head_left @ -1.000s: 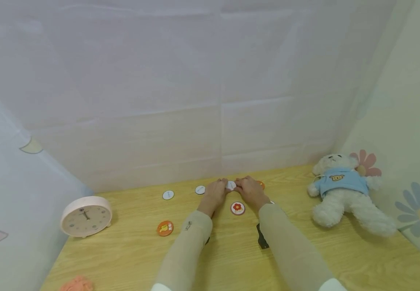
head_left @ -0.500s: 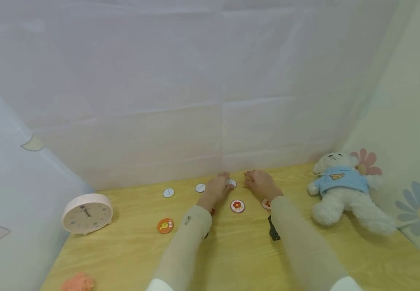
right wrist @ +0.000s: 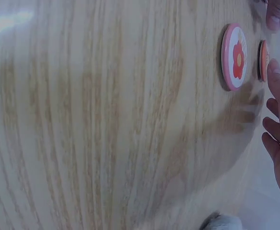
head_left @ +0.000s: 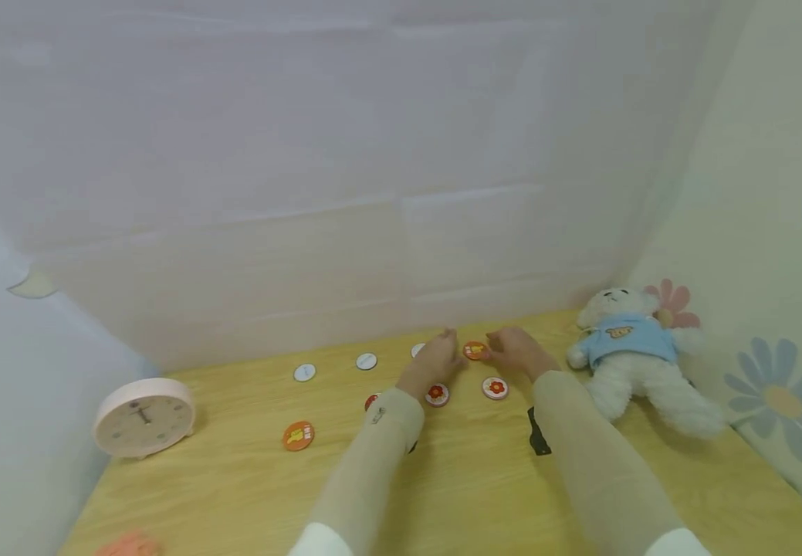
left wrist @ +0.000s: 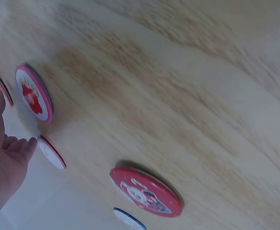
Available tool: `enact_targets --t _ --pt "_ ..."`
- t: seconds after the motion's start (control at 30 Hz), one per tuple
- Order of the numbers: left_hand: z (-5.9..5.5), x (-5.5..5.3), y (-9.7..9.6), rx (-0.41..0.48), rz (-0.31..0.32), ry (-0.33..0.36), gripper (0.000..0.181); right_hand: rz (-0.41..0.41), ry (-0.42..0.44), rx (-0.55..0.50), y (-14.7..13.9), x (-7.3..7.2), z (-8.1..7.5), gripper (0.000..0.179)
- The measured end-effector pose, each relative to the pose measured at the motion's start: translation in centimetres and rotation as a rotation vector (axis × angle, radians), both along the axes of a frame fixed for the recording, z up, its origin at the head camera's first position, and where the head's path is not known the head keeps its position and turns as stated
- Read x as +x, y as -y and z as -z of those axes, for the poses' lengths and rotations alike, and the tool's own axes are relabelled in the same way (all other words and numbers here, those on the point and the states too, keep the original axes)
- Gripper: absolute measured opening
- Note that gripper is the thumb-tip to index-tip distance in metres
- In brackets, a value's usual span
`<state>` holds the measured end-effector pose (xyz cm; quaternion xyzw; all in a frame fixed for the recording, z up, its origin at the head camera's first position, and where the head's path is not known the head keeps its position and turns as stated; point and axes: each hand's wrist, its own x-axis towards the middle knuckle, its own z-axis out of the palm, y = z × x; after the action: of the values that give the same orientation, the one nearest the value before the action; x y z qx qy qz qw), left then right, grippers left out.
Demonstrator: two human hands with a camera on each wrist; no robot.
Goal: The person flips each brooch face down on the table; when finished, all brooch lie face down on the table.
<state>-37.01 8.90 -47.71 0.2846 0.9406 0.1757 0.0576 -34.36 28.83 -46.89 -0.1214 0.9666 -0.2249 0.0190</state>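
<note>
At the back of the wooden table, an orange disc with a yellow figure (head_left: 474, 350) lies between my hands. My right hand (head_left: 517, 351) is at its right side; in the right wrist view, the thumb meets the edge of that disc, the other fingers loosely extended. On the other side, my left hand (head_left: 435, 361) reaches over the table, its fingers just left of the disc and holding nothing visible. A white disc (head_left: 417, 350) is partly hidden behind the left hand. Nearer lie two red-flower discs, one (head_left: 437, 394) by the left wrist and another (head_left: 495, 388) in front of the right hand.
Further left are two white discs (head_left: 305, 372) (head_left: 367, 361), an orange disc (head_left: 299, 435) and a red disc (head_left: 371, 401) partly behind the sleeve. A pink clock (head_left: 145, 418) stands left, a teddy bear (head_left: 633, 347) sits right. Orange fluffy item (head_left: 128, 544) lies front left.
Both hands have shifted right, from around the white disc to the orange one, which the right hand had covered half a second ago. The head view has turned slightly right.
</note>
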Motion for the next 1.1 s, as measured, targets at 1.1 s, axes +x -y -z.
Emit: enact_targets --t 1.1 --pt "1.3 -0.1 -3.8 -0.091 -0.033 -0.086 0.046 -0.02 -0.044 0.01 -1.9 -0.1 1.2 0.044"
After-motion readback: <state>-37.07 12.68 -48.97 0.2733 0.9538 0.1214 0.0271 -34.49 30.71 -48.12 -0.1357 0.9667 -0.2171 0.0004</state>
